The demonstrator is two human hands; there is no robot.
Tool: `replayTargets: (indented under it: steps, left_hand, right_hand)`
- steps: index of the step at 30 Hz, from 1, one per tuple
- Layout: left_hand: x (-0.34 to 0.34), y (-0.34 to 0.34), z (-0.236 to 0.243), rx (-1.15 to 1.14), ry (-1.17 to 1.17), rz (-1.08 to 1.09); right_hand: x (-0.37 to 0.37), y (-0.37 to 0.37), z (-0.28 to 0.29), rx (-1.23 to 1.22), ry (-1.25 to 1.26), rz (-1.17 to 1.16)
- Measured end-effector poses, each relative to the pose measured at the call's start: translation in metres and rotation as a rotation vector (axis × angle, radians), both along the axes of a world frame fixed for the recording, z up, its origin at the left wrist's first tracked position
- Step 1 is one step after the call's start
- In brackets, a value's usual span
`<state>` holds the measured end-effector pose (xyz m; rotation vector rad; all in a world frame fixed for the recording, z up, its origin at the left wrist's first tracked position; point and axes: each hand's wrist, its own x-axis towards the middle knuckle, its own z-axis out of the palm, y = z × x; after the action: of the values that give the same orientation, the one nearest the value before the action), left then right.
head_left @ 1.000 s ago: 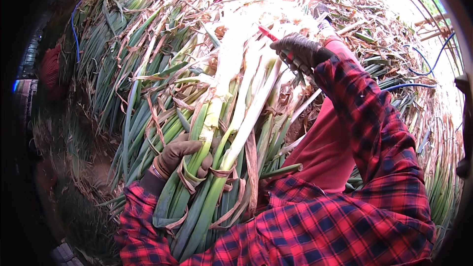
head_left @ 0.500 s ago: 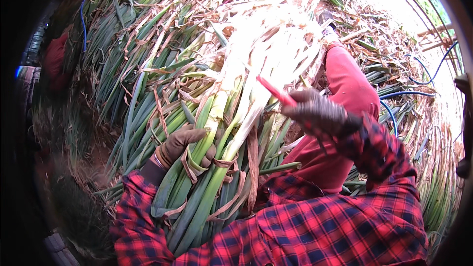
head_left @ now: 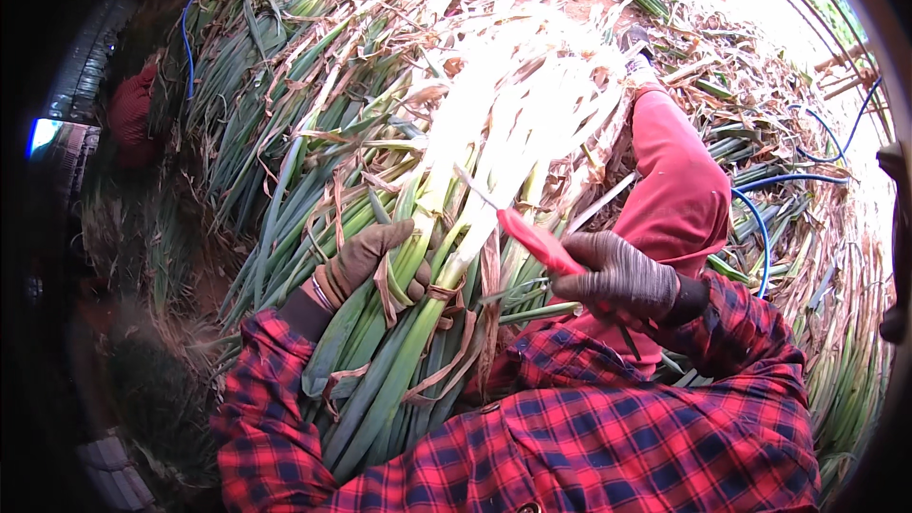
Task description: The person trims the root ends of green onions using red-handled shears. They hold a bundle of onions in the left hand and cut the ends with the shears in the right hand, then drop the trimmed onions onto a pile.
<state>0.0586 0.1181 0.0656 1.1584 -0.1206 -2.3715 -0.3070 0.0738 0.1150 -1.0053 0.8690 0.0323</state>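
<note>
A bunch of long green onions (head_left: 404,342) lies across my lap, pale stalks pointing away and green leaves toward me. My left hand (head_left: 366,261), in a brown glove, is closed around some of the stalks where white turns to green. Dry brown leaves hang around them. In my right hand (head_left: 622,275), gloved in grey-brown, is a knife with a red handle (head_left: 537,240). Its short thin blade points up and left, over or against the pale stalks; whether it touches them I cannot tell. Strong glare washes out the far ends of the stalks.
More green onions (head_left: 256,114) are heaped to the left and beyond. Dry leaf litter (head_left: 731,66) covers the far right. My bent leg in red trousers (head_left: 674,171) is right of the bunch. A blue cord (head_left: 788,179) runs past it. Dark red cloth (head_left: 133,114) shows at far left.
My right hand has come nearer to me with the knife, and the blade now shows against the stalks. My left hand keeps its grip, slightly shifted right. The whole view has shifted a little.
</note>
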Motion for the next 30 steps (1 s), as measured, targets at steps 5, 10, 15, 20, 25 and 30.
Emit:
replayTargets:
  steps: [5, 10, 15, 20, 25, 30]
  left_hand:
    - [-0.003, -0.004, 0.004, 0.009, -0.030, -0.009]
    - [-0.005, -0.003, 0.007, -0.001, -0.061, -0.007]
    - [-0.004, -0.003, 0.006, -0.013, -0.127, -0.017]
    - [-0.008, -0.007, 0.012, -0.068, -0.236, -0.079]
    - [-0.019, -0.018, 0.031, -0.142, -0.381, -0.218]
    - [-0.008, -0.035, 0.033, -0.382, -0.537, -0.485]
  right_hand:
    - [-0.005, 0.024, -0.025, -0.183, -0.154, 0.024]
    - [0.000, 0.011, -0.004, -0.039, -0.068, 0.033]
    - [0.008, -0.018, -0.021, -0.015, -0.020, -0.052]
    - [0.020, -0.071, -0.067, -0.125, 0.028, -0.198]
    - [0.028, -0.112, -0.078, -0.106, 0.113, -0.267]
    - [0.038, -0.141, -0.096, -0.082, 0.046, -0.388]
